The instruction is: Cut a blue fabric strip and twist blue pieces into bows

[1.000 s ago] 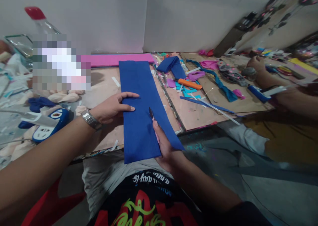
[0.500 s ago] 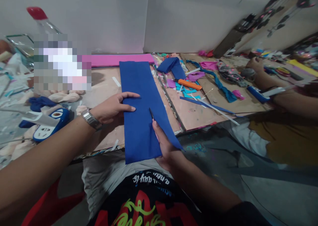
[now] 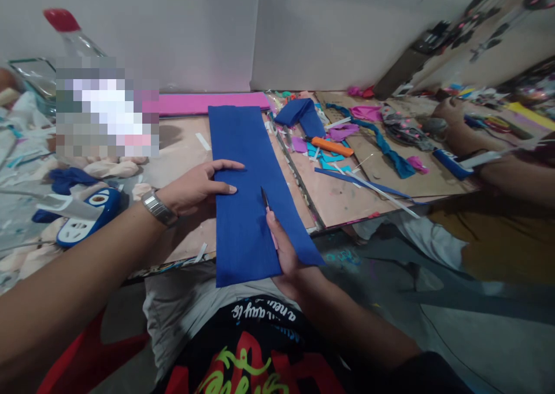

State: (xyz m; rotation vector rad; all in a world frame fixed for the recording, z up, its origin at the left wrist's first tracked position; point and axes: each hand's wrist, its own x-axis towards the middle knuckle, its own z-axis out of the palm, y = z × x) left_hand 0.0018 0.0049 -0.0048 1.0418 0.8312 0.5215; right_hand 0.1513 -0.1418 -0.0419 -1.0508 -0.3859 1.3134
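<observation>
Pale grey wall panels [image 3: 195, 30] stand behind a worktop [image 3: 180, 142] surfaced with light pinkish boards. A long, flat sheet of deep blue fabric-like material [image 3: 238, 145] lies across its middle, the far end overlapping the flat bright pink stack [image 3: 208, 103] at the back edge and the near end reaching past the front edge. Towards that near end the sheet is divided, its right part angling away.

The left hand [image 3: 197, 186] has its forefinger and thumb spread over the sheet's left side; the other fingers are partly hidden. A silver metal-banded watch [image 3: 159, 208] circles the wrist. The right hand [image 3: 284, 246] is closed round a dark-bladed cutting tool with a pink handle [image 3: 269, 215], its tip pointing towards the back edge.

Right of the sheet are an orange plastic-handled cutter [image 3: 332, 147], a folded blue strip [image 3: 299, 114] and turquoise scraps [image 3: 332, 159]. Beyond these, a twisted teal cloth [image 3: 384, 145] lies on brown cardboard [image 3: 368, 162]. Another person's arm [image 3: 459, 128] extends over the worktop's right side.

Towards the left are a blue-and-white power strip [image 3: 89, 218] and bunched cream cloth [image 3: 110, 167]. Near the back left corner, a red-topped clear bottle [image 3: 63, 21] leans beside a pixelated patch.
</observation>
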